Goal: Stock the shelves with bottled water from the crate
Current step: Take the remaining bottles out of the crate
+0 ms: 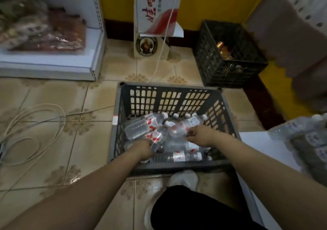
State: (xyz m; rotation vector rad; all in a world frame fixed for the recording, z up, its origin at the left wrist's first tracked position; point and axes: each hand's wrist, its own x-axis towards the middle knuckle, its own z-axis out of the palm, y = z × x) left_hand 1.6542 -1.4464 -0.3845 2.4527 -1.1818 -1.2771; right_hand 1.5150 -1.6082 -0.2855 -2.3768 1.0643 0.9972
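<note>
A dark grey plastic crate (169, 90) stands on the tiled floor in front of me. Several clear water bottles with red-and-white labels lie jumbled in its bottom. My left hand (143, 149) is down inside the crate, fingers curled round one water bottle (157, 136) near the left middle. My right hand (200, 135) is in the crate too, gripping another water bottle (178, 129) that lies pointing to the back right. A white shelf (261, 146) is at my right, with water bottles (300, 132) lying on it.
A black crate (228, 56) holding orange-capped items sits at the back right. A cardboard box (155, 8) leans on the yellow wall, with a cord hanging over it. Another white shelf (53, 59) with bagged goods is at the back left. Cables (35, 128) coil on the floor at left. My shoe (184, 178) is just behind the crate.
</note>
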